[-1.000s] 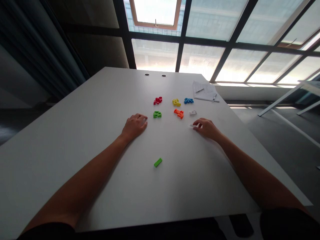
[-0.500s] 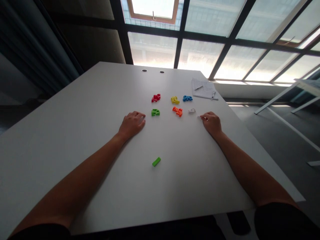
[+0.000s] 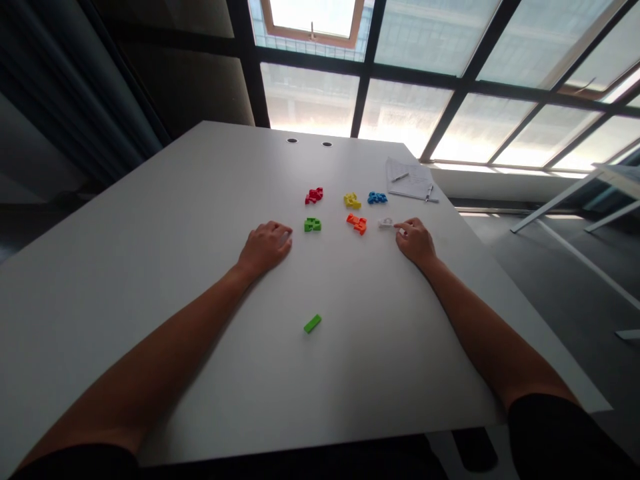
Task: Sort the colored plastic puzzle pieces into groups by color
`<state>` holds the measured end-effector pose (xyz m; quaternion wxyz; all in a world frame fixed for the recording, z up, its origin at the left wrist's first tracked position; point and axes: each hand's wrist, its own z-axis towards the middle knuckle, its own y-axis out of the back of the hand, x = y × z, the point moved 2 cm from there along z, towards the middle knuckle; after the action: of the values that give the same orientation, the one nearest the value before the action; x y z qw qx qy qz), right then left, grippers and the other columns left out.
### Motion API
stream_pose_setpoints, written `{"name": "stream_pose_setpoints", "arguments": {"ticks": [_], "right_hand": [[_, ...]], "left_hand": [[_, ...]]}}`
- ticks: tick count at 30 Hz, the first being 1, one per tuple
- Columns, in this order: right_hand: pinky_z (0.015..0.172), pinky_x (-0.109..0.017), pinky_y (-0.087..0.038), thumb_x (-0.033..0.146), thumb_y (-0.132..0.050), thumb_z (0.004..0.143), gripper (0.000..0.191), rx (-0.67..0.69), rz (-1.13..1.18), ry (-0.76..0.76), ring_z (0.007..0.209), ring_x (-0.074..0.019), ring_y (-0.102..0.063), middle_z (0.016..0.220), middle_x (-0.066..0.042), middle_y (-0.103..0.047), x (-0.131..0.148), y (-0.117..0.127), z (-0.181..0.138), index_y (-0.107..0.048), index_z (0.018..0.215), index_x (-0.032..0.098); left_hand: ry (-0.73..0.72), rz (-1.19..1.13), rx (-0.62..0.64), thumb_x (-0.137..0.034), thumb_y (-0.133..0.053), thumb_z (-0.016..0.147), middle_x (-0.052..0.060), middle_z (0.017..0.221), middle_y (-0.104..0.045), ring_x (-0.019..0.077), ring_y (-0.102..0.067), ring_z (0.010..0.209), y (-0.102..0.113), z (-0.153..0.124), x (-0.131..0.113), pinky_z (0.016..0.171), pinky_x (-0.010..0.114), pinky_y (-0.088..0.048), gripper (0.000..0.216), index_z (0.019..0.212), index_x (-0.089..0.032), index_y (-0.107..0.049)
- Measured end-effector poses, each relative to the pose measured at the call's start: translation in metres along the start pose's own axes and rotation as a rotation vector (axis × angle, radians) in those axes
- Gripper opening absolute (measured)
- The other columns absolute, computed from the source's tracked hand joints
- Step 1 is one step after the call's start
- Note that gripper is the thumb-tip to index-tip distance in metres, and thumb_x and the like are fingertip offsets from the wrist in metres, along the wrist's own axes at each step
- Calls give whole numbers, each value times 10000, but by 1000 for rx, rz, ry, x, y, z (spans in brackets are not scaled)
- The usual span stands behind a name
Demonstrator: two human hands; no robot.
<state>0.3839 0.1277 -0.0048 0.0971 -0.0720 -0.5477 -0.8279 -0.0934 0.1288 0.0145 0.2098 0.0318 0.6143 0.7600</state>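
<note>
My left hand (image 3: 264,245) rests palm down on the white table (image 3: 165,220), fingers loosely bent, just left of a green pile of small pieces (image 3: 313,225); nothing shows in it. My right hand (image 3: 416,241) is closed in a pinch on a small white piece (image 3: 401,231), its fingertips right beside a little white pile (image 3: 385,223). An orange pile (image 3: 357,223) lies between the green and white ones. Behind them sit red (image 3: 314,195), yellow (image 3: 352,200) and blue (image 3: 377,198) piles. A single green block (image 3: 313,323) lies alone, nearer to me, between my forearms.
Papers with a pen (image 3: 409,180) lie at the far right corner of the table. Two round cable holes (image 3: 309,142) sit at the far edge. The table's right edge runs close to my right arm; windows rise behind.
My right hand has moved forward and slightly right with the small white piece, up to the white pile. My left hand has stayed put.
</note>
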Motion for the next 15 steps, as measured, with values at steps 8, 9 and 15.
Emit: {"name": "stream_pose_setpoints", "arguments": {"ticks": [8, 9, 15], "right_hand": [[1050, -487, -653, 233, -647, 1037, 464, 21, 35, 44, 1035, -336, -755, 1351, -192, -775, 3, 1, 2, -862, 1446, 188], [1071, -493, -648, 223, -644, 1032, 488, 13, 41, 48, 1047, -342, -755, 1356, -193, -782, 4, 1, 1, -842, 1476, 183], [1116, -525, -633, 212, -634, 1023, 490, -55, 33, 12, 1120, -380, -758, 1371, -228, -785, 5, 3, -3, -796, 1480, 140]], "left_hand": [[2, -8, 3, -373, -582, 1108, 196, 1463, -767, 415, -700, 1320, 0, 0, 2, 1157, 596, -561, 409, 1411, -245, -825], [3, -8, 3, -372, -586, 1107, 193, 1463, -768, 414, -699, 1322, 0, 0, 2, 1158, 594, -560, 403, 1409, -252, -824], [0, -18, 2, -369, -596, 1102, 198, 1464, -767, 418, -701, 1317, 0, 0, 2, 1157, 601, -562, 402, 1409, -249, -826]]}}
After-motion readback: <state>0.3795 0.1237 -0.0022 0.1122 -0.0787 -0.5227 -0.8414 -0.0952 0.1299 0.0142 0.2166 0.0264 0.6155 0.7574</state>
